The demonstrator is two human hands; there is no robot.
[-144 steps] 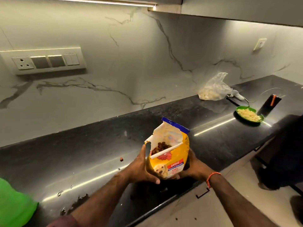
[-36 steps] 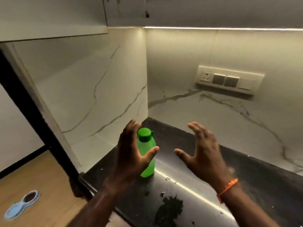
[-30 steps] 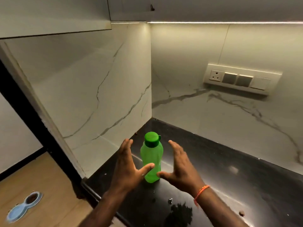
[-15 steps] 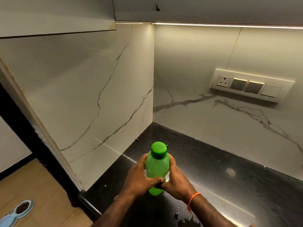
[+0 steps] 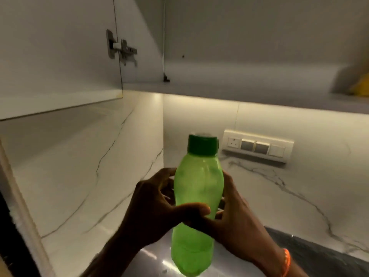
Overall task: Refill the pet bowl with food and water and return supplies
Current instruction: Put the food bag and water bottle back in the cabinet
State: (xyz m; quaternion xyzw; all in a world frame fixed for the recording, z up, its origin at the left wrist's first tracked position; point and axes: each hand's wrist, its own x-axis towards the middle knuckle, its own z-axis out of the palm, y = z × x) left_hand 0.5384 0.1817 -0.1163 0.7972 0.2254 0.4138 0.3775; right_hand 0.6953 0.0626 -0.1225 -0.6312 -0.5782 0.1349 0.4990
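Note:
A translucent green water bottle (image 5: pixel 196 198) with a darker green cap stands upright in the air above the dark counter (image 5: pixel 311 254), held between both my hands. My left hand (image 5: pixel 157 204) wraps its left side with the thumb across the front. My right hand (image 5: pixel 235 222), with an orange band at the wrist, grips its right side. Above, an open wall cabinet shows a bare shelf (image 5: pixel 219 90). A yellow thing (image 5: pixel 361 86), blurred, sits at the shelf's far right edge. The pet bowl is out of view.
The cabinet door (image 5: pixel 58 56) hangs open at the upper left, its hinge (image 5: pixel 121 48) showing. A white marble wall closes the corner on the left and behind. A socket and switch panel (image 5: pixel 257 146) is on the back wall. A light strip runs under the cabinet.
Both hands closed on the bottle on the counter and lifted it. My view has tilted up, so the open cabinet now shows and the floor with the pet bowl is gone.

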